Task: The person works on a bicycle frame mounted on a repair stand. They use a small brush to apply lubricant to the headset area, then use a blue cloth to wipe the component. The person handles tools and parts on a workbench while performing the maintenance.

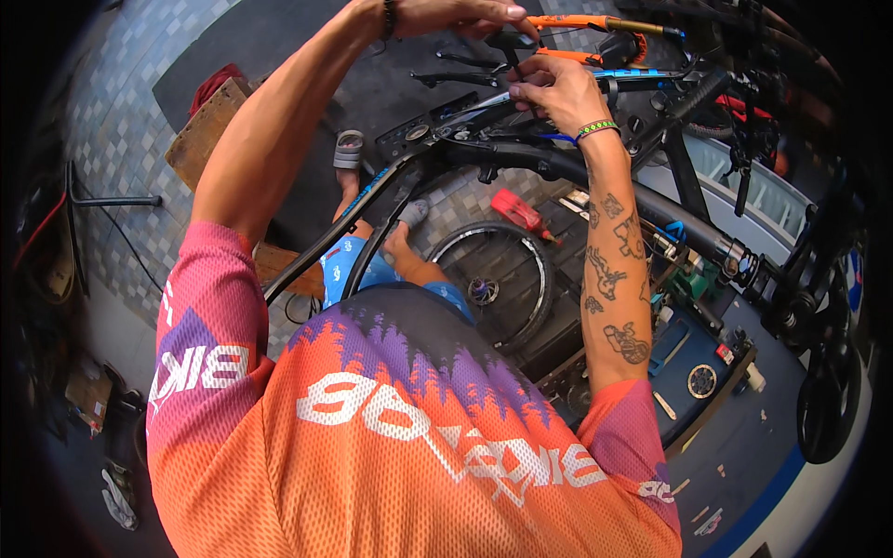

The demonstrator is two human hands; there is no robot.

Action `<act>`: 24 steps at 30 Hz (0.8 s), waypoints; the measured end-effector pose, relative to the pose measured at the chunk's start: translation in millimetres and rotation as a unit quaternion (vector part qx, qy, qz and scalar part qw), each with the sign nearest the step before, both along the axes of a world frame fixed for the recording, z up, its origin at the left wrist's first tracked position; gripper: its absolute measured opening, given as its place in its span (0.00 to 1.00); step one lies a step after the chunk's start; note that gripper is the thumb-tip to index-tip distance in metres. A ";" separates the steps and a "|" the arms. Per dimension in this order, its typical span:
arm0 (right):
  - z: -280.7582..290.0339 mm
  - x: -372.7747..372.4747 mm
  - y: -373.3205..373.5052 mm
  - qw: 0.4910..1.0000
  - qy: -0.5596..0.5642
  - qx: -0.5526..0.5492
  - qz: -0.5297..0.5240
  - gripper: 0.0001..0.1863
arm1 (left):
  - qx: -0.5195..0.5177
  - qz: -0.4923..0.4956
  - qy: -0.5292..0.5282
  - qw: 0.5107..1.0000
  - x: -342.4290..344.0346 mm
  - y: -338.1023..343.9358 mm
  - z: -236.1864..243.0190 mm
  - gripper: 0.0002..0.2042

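My left hand (460,15) reaches in at the top edge, partly cut off, its fingers closed over the dark handle of a driver-like tool (512,41). The tool's thin dark shaft points down toward the black bicycle frame (549,165). Close beside that shaft, the thumb and fingers of my right hand (561,91) are pinched together near the end of a slim tube of the frame. What sits between those fingertips is hidden. A braided bracelet rings my right wrist.
Below the frame lie a bicycle wheel (482,291) and a red bottle (522,213). A blue tool tray (684,353) with a round cog stands at right. Orange fork parts (572,22) are at the top, and a wooden box (206,130) is at left.
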State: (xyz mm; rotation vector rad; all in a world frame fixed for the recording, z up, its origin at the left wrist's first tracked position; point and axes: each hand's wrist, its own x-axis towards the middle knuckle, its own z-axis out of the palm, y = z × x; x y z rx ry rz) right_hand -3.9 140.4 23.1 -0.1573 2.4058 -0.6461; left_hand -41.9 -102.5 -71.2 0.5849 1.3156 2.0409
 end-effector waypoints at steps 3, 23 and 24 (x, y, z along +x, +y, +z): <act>0.1 0.1 -3.0 1.000 -0.001 0.002 0.002 0.13 | -0.074 0.006 -0.002 0.997 0.7 -0.8 13.9 0.22; -0.8 -3.0 0.8 0.999 -0.028 0.023 0.015 0.11 | -0.263 -0.008 -0.053 0.963 -13.0 27.3 39.7 0.16; 1.7 -2.8 -2.3 0.999 -0.026 0.033 0.009 0.11 | -0.153 -0.083 -0.002 0.985 -21.9 27.1 31.0 0.13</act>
